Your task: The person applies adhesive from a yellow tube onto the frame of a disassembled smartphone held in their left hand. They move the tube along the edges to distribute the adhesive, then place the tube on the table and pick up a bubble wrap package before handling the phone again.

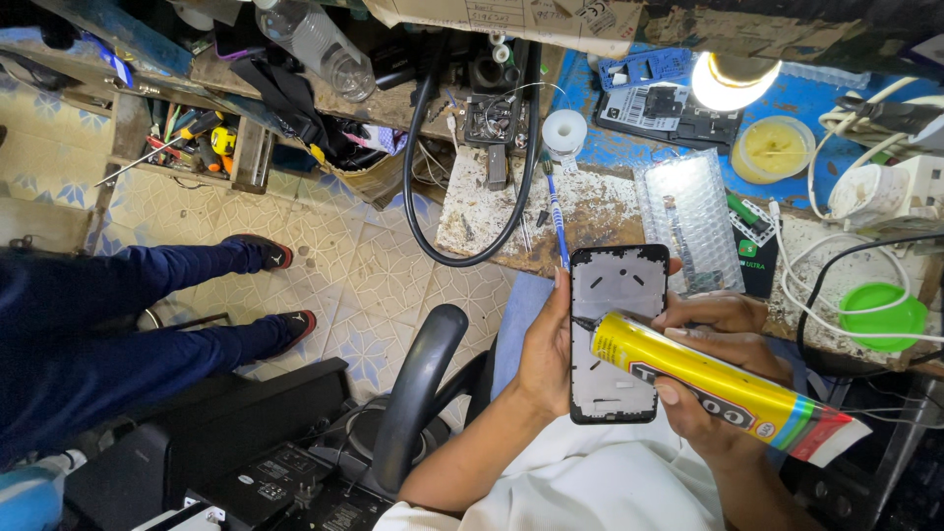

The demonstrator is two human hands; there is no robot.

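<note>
Yellow glue tube (723,385) with rainbow-striped end across a black phone frame (618,334); bubble-wrap pouch (688,211) behind.

Cluttered repair workshop: workbench (610,211), screwdrivers (192,133).

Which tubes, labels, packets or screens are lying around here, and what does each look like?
Glue tube: in the right hand, yellow with rainbow-striped end.
Phone frame: in the left hand, black rim, grey inside, no lit screen.
Bubble-wrap packet: on the bench, clear, rectangular.
Labelled card: on the blue bench top, white and black.
</note>
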